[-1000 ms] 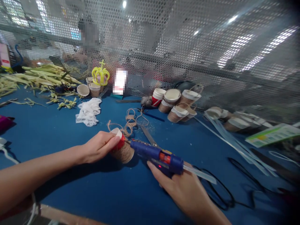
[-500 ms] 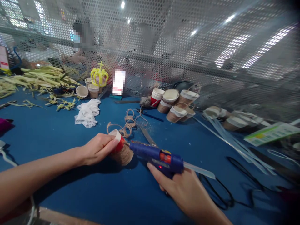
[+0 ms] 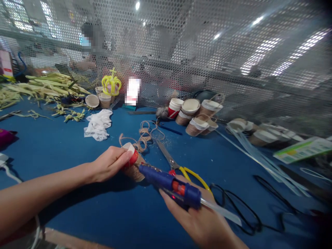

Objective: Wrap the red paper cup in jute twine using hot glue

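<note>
My left hand [image 3: 111, 163] is closed around the upper part of a red and white paper cup [image 3: 134, 159], tilted on its side. Brown twine [image 3: 134, 172] is wound around the cup's lower half, and a loose length of twine [image 3: 144, 135] curls on the table behind it. In my right hand [image 3: 199, 221] is a blue hot glue gun [image 3: 169, 183] with a red light lit and a clear glue stick [image 3: 220, 209] out of its back. The gun's nozzle touches or almost touches the cup's side. Scissors with yellow handles [image 3: 195, 173] lie behind the gun, partly hidden.
Several twine-wrapped cups [image 3: 197, 125] stand at the back right. Clear glue sticks [image 3: 259, 157] and a black cord [image 3: 243, 211] lie at right. A crumpled white cloth [image 3: 98, 124], dried husks [image 3: 46, 86] and a yellow crown [image 3: 111, 84] are at left. A perforated metal screen [image 3: 155, 45] closes the back.
My right hand and the glue gun have come down and slightly left, with the gun's rear end lower. More of the scissors shows now. My left hand and the cup have barely moved.
</note>
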`<state>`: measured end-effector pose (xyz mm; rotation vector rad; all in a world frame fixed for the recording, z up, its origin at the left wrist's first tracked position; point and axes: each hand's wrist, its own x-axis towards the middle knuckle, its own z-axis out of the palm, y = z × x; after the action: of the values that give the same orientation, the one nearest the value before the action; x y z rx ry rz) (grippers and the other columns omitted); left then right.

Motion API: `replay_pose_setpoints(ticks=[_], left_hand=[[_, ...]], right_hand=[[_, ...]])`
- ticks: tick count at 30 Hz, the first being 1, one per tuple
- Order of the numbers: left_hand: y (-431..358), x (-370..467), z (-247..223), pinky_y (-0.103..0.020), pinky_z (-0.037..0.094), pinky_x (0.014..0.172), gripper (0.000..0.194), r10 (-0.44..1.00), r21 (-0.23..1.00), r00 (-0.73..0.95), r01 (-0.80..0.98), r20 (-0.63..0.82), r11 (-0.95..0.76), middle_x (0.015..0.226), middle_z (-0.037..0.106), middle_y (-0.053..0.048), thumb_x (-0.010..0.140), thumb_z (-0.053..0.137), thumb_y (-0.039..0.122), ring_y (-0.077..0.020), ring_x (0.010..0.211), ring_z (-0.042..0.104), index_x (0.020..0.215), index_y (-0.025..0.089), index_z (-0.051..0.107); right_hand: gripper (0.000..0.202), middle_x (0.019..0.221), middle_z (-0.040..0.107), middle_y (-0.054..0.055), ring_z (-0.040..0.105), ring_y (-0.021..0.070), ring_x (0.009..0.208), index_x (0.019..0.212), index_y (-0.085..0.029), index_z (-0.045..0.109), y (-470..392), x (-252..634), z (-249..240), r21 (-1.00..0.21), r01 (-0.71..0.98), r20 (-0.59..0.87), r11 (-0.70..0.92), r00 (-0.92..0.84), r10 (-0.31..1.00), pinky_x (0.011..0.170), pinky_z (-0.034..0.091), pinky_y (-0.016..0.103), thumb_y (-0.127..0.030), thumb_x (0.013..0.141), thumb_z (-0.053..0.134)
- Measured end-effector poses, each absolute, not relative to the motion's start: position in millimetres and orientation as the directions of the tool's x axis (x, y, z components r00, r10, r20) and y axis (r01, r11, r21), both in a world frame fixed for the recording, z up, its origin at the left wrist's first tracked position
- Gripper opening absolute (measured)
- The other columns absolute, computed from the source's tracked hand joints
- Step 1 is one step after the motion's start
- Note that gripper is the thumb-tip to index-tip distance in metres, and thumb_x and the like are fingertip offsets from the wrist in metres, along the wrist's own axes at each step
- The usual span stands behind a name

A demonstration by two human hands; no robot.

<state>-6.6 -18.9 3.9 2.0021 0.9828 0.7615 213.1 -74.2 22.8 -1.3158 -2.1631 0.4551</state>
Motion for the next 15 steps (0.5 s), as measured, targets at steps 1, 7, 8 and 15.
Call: replay_pose_setpoints(ticks=[1,7,8,15], left_hand=[[-19,-6,4,-0.021,0.039,0.053,0.046,0.837,0.833,0.521,0.378,0.168,-0.404,0.064,0.056,-0.003,0.088,0.022,0.032,-0.0101,0.055,0.044,0.074,0.008,0.059],[-17,-7,-1,-0.02,0.037,0.05,0.048,0.849,0.821,0.498,0.401,0.177,-0.407,0.06,0.052,-0.002,0.088,0.022,0.035,-0.0099,0.053,0.041,0.07,0.008,0.057],[-17,-7,-2,-0.02,0.037,0.049,0.047,0.844,0.815,0.503,0.4,0.188,-0.42,0.06,0.051,-0.002,0.088,0.022,0.034,-0.0096,0.053,0.04,0.07,0.009,0.057],[-15,-8,-4,-0.019,0.03,0.046,0.037,0.778,0.706,0.543,0.412,0.317,-0.576,0.053,0.04,0.003,0.087,0.027,0.025,-0.0076,0.047,0.033,0.059,0.013,0.047]], right_hand=[[0.014,0.058,0.06,0.0,0.056,0.0138,0.049,0.069,-0.023,0.055,-76,213,20,-0.55,0.69,0.282,0.471,-0.377,0.882,0.047,0.046,0.024,-0.022,0.079,0.044],[0.008,0.064,0.061,0.0,0.058,0.014,0.055,0.074,-0.022,0.055,-76,215,14,-0.543,0.682,0.299,0.49,-0.388,0.872,0.05,0.047,0.024,-0.02,0.077,0.048],[0.008,0.063,0.061,0.0,0.059,0.0144,0.055,0.074,-0.022,0.055,-75,215,16,-0.538,0.692,0.298,0.482,-0.379,0.876,0.049,0.047,0.024,-0.02,0.077,0.048],[0.024,0.065,0.067,0.004,0.059,0.0162,0.047,0.079,-0.023,0.065,-66,225,28,-0.313,0.759,0.33,0.571,-0.477,0.815,0.048,0.05,0.027,-0.018,0.074,0.042]])
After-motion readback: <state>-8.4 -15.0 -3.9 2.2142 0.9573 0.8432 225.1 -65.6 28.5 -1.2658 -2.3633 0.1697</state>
